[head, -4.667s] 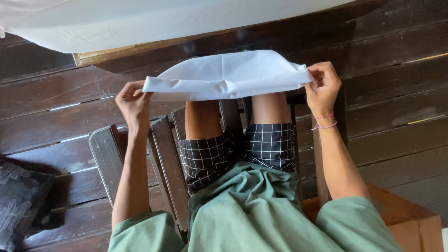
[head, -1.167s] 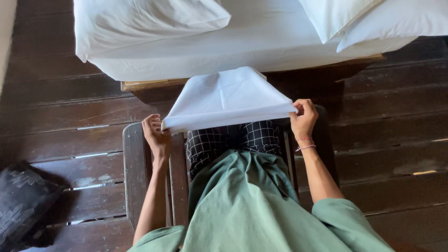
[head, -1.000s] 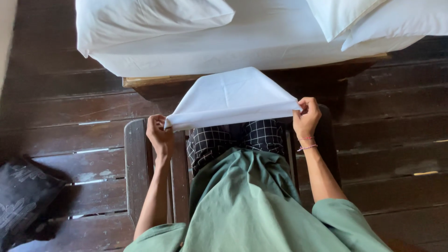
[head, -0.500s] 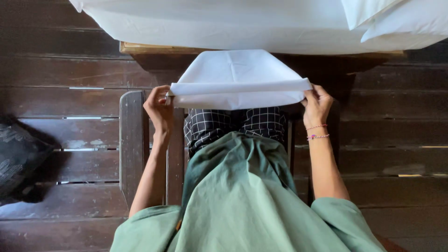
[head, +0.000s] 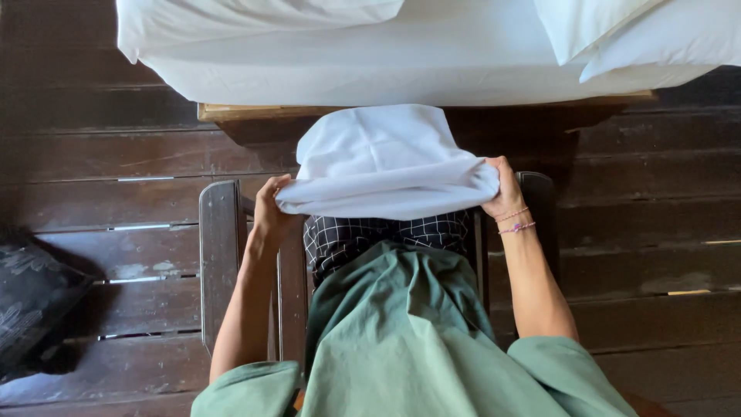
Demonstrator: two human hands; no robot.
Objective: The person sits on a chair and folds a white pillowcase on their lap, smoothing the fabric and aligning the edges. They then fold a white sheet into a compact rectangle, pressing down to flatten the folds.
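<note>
Leftmost, a dark patterned cushion (head: 31, 305) lies on the wooden plank floor (head: 116, 154), well apart from the person. Next comes the wooden chair (head: 218, 255) on which the person sits, its slatted arm showing beside the left forearm. The left hand (head: 274, 208) is closed on the left end of a folded white cloth (head: 386, 166), fingers curled over the folded edge and thumb beneath, so the corner layers appear pinched together rather than hanging loose. The cloth stretches across the lap, above black checked shorts (head: 370, 235) and a loose green shirt (head: 401, 332); its near edge is a thick rolled fold held between both hands, while the rest tapers away toward the bed, seemingly draped over the knees. Holding both ends at once keeps the fold straight and off the floor. The right hand (head: 502, 189) grips the right end in the same way, closed tight on the cloth, with thin bracelets (head: 515, 220) at the wrist. Beyond the cloth stands the bed (head: 386, 69), its white sheet over a wooden frame, with one white pillow (head: 255, 15) at the upper left and another pillow (head: 641, 31) at the upper right corner.
</note>
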